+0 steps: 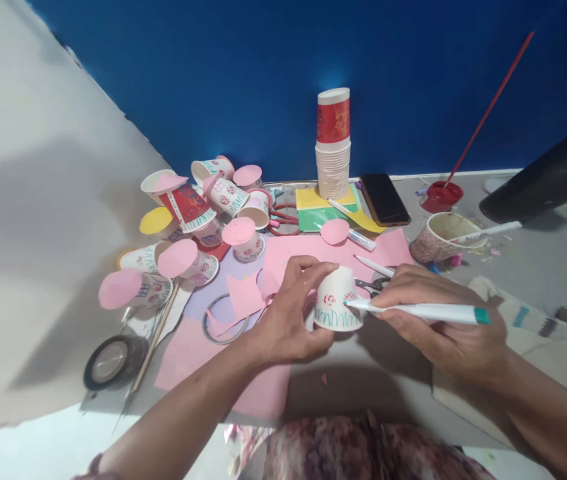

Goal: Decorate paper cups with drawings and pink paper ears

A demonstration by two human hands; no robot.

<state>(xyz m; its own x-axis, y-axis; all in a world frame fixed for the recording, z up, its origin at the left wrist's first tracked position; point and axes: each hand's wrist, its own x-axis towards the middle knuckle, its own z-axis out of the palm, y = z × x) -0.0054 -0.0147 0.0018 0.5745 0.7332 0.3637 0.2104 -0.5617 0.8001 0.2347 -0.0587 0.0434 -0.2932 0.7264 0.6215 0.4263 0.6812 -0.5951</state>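
Note:
My left hand [291,313] grips a white paper cup [339,293] by its left side, the wide rim facing down. Red flowers and green grass-like strokes show on the cup. In my right hand [446,320] is a white marker [423,311] with a green end, its tip touching the cup beside the right-hand flower. Behind the right fingers lie another white pen [371,265] and scissors [371,285], partly hidden. Pink paper [263,383] spreads beneath my left forearm.
Several decorated cups with pink discs [237,230] crowd the left. A cup stack [333,160] and a phone [384,199] are at the back. Black tape [108,362] lies front left. At right are a patterned cup [433,240] and a red pot [442,197] with a stick.

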